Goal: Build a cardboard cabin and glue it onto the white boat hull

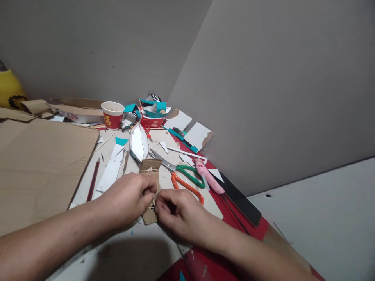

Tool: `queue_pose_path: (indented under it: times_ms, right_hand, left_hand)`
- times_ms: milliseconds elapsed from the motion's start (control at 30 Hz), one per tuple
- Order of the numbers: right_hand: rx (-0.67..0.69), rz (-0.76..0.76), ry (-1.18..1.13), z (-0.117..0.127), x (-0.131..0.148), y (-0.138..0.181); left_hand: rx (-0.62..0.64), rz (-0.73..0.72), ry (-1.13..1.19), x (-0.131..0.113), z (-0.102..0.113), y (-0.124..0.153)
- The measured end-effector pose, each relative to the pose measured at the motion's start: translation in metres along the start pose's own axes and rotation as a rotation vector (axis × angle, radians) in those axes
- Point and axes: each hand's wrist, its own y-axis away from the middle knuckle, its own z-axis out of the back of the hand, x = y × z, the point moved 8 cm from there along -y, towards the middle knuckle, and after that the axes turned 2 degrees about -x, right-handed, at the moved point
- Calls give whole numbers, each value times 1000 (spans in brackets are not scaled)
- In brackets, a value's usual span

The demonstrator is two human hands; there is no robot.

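Note:
A small brown cardboard strip lies between my hands, with tiny pale stick pieces fixed across it near both ends. My left hand is over its left side, thumb and fingers closed in a pinch. From the right, my right hand pinches close to the strip's lower half, fingertips almost meeting the left ones. A small pale sliver shows between the fingertips; what each hand grips is too small to make out. Just beyond are scissors with green and orange handles, blades apart, and a white-lined paper boat shape.
A large cardboard sheet covers the left side, beside a dark pencil. On the right are a pink glue gun with a cord and a flat black slab. A red paper cup stands behind, near the grey walls.

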Motion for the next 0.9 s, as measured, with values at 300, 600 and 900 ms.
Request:
queue_pose_path:
  times_ms: [300, 600, 900]
  right_hand:
    - [51, -35, -40, -2, -5, 1]
    - [79, -16, -52, -7, -2, 3]
    - [20, -87, -320, 15, -7, 5]
  left_hand:
    - [42, 17, -67, 1, -3, 1]
    - [56, 12, -113, 1, -7, 6]
    - [20, 12, -127, 0, -6, 6]
